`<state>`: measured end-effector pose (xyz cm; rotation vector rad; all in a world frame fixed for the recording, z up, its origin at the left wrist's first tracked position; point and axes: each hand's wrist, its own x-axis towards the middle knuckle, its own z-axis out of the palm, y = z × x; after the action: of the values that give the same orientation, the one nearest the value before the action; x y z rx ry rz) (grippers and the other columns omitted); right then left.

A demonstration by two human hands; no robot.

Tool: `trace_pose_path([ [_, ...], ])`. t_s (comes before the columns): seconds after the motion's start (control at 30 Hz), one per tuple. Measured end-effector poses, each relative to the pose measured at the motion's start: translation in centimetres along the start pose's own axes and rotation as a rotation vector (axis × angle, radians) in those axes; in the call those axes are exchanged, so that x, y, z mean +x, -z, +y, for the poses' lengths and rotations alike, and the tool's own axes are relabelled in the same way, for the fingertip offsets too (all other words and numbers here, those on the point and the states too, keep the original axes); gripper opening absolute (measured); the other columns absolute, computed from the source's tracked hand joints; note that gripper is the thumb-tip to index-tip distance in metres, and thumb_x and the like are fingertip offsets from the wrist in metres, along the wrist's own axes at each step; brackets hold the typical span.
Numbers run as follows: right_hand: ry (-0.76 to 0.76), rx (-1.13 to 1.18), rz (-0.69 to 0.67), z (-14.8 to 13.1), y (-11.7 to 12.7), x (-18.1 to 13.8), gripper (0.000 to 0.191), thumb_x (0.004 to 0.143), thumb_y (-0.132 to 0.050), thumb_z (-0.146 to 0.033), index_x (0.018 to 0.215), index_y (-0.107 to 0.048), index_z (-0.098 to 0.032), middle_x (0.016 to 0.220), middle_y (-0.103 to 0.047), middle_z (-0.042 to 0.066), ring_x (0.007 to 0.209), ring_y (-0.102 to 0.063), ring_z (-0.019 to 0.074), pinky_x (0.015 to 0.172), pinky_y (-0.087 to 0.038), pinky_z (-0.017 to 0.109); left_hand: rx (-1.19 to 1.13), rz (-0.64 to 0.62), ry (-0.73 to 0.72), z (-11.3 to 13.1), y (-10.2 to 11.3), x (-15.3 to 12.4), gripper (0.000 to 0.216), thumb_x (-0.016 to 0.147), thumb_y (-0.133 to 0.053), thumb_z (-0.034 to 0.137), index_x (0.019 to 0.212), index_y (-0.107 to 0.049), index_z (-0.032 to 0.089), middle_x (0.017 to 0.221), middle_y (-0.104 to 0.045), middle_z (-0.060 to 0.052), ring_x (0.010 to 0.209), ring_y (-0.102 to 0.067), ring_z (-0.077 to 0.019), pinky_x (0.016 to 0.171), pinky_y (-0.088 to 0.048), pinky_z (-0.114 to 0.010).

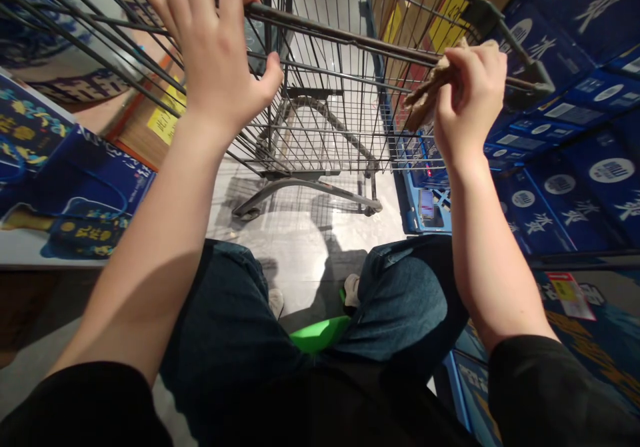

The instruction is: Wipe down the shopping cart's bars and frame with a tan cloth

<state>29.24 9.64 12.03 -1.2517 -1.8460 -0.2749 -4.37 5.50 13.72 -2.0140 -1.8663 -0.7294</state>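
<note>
Brown wad [425,94] is pinched in the right hand [467,94], fingers closed round it, right at the cart handle [350,37] near its right end. Can't tell what the wad is: crumpled paper or cloth, mostly hidden behind the fingers. Can't make out whether it touches the bar. Left hand [215,40] lies open over the handle's left part, fingers spread, not curled, thumb under the bar. Its fingertips are cut off by the top edge. Cart [325,120] basket is wire and I see floor [310,234] through it. Blue cartons [565,187] are stacked close on the right, print too blurred to read. Patterned blue boxes [65,187] on the left. Yellow tag [165,117] behind the wire, unreadable. Green object [320,334] between the jeans [235,327] legs, mostly hidden.
</note>
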Motion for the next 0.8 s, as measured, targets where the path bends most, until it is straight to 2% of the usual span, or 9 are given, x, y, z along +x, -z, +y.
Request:
trace_pose_path([
  [0.1,0.037,0.009,-0.034,1.0,0.4,0.4,0.037,0.08,-0.054,-0.011,0.107,-0.062,-0.036,0.114,-0.066,0.005,0.118,-0.054,0.0304,0.107,-0.039,0.05,0.011,0.103,-0.057,-0.7,-0.5,0.0,0.049,0.103,-0.043,0.059,0.138,-0.039,0.025,0.146,-0.039,-0.008,0.146,-0.027,-0.0297,0.128,-0.002,-0.065],
  [0.2,-0.073,-0.032,0.088,5.0,0.7,1.0,0.023,0.084,-0.047,-0.012,0.092,-0.06,-0.029,0.1,-0.064,0.007,0.111,-0.056,0.031,0.108,-0.037,0.055,0.002,0.104,-0.065,-0.8,-0.6,0.0,0.051,0.102,-0.045,0.058,0.138,-0.042,0.021,0.147,-0.04,-0.01,0.147,-0.028,-0.0321,0.127,-0.004,-0.065],
  [0.3,-0.157,-0.068,0.167,7.9,0.4,1.2,0.017,0.087,-0.044,-0.014,0.089,-0.056,-0.026,0.1,-0.06,0.008,0.112,-0.055,0.0316,0.111,-0.033,0.059,0.001,0.085,-0.072,-0.7,-0.4,0.0,0.052,0.101,-0.049,0.054,0.139,-0.042,0.02,0.146,-0.04,-0.011,0.147,-0.029,-0.0324,0.127,-0.007,-0.062],
  [0.4,-0.139,-0.051,0.146,6.5,-0.4,0.8,0.014,0.091,-0.046,-0.017,0.093,-0.056,-0.027,0.106,-0.059,0.008,0.119,-0.052,0.0319,0.113,-0.03,0.06,0.004,0.086,-0.066,-0.6,-0.5,0.0,0.051,0.102,-0.046,0.056,0.139,-0.042,0.021,0.145,-0.04,-0.01,0.145,-0.03,-0.031,0.127,-0.008,-0.061],
  [0.53,0.014,-0.012,0.055,0.4,-1.2,0.0,0.029,0.087,-0.05,-0.015,0.11,-0.061,-0.028,0.116,-0.062,0.007,0.12,-0.053,0.0296,0.112,-0.037,0.054,-0.007,0.098,-0.068,-0.8,-0.8,0.1,0.053,0.103,-0.038,0.06,0.14,-0.041,0.022,0.143,-0.04,-0.011,0.143,-0.031,-0.0297,0.126,-0.007,-0.063],
  [0.6,0.085,0.001,-0.011,-1.4,-1.1,-0.1,0.038,0.086,-0.05,-0.014,0.118,-0.061,-0.031,0.123,-0.063,0.005,0.123,-0.053,0.0279,0.112,-0.039,0.052,0.002,0.096,-0.065,-0.9,-0.7,0.0,0.053,0.104,-0.036,0.061,0.139,-0.042,0.022,0.143,-0.041,-0.011,0.143,-0.032,-0.0298,0.126,-0.006,-0.063],
  [0.7,0.062,0.023,-0.02,0.0,-0.6,0.4,0.035,0.093,-0.047,-0.02,0.121,-0.058,-0.037,0.127,-0.063,0.003,0.126,-0.054,0.0278,0.112,-0.04,0.051,0.02,0.092,-0.07,-0.6,-0.4,-0.1,0.055,0.104,-0.034,0.064,0.139,-0.041,0.023,0.146,-0.04,-0.011,0.146,-0.03,-0.03,0.127,-0.01,-0.062],
  [0.77,-0.017,0.042,0.105,3.1,-0.3,1.0,0.029,0.096,-0.044,-0.023,0.12,-0.055,-0.035,0.125,-0.062,0.006,0.122,-0.058,0.0286,0.108,-0.042,0.052,0.035,0.075,-0.059,-0.2,0.1,-0.2,0.053,0.104,-0.033,0.064,0.139,-0.039,0.024,0.147,-0.038,-0.01,0.147,-0.028,-0.0302,0.127,-0.007,-0.063],
  [0.8,-0.056,0.049,0.179,4.9,-0.2,1.3,0.027,0.097,-0.042,-0.024,0.119,-0.054,-0.032,0.123,-0.062,0.007,0.119,-0.059,0.0285,0.106,-0.043,0.052,0.04,0.028,-0.047,0.1,0.4,-0.2,0.052,0.105,-0.032,0.061,0.14,-0.035,0.024,0.149,-0.034,-0.011,0.148,-0.024,-0.0305,0.127,-0.002,-0.064],
])
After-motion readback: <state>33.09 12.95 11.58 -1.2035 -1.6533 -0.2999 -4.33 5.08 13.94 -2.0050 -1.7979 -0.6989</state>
